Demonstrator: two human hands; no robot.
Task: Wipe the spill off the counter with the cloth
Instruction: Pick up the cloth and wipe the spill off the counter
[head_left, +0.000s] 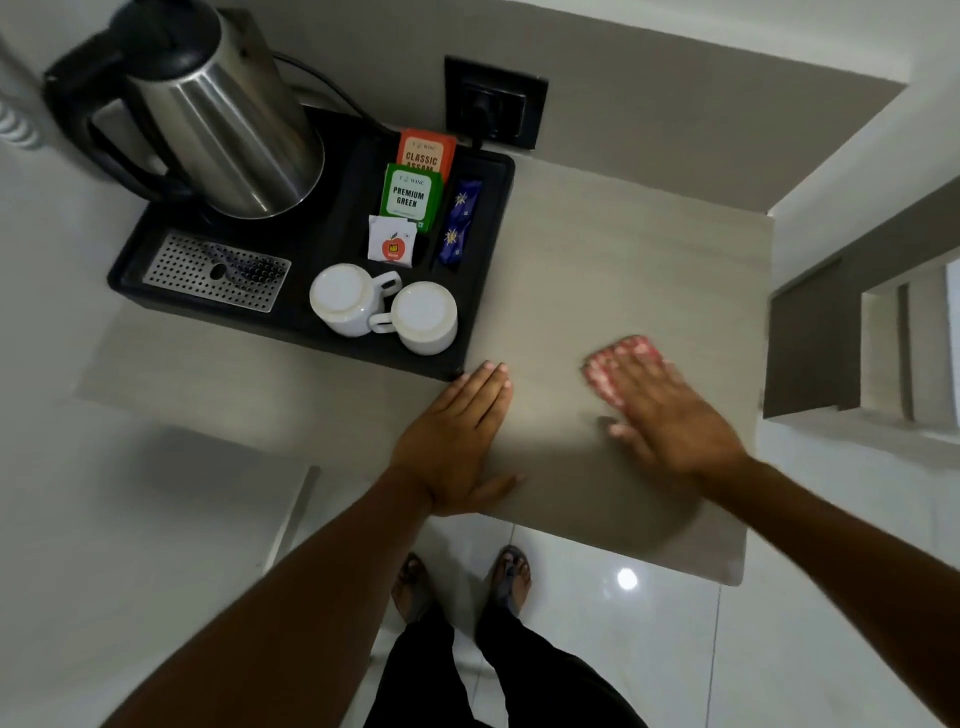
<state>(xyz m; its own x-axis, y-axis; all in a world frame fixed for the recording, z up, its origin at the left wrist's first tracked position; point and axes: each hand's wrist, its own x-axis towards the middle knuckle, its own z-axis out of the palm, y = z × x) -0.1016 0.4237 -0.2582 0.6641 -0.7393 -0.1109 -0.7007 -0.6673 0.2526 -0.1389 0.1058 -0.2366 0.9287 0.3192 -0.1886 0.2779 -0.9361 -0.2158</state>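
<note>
A red-and-white patterned cloth (613, 364) lies flat on the beige counter (623, 249), toward its right side. My right hand (670, 410) presses down on the cloth with the fingers spread; it is blurred, and only the cloth's far edge shows past the fingertips. My left hand (457, 441) rests flat on the counter near its front edge, fingers together, touching the corner of the black tray. I can make out no spill on the surface.
A black tray (483, 332) at the counter's left holds a steel kettle (223, 124), two upturned white cups (384, 312), tea sachets (410, 192) and a drip grate (218, 270). A wall socket (493, 104) sits behind. The counter's right edge (761, 364) drops to the floor.
</note>
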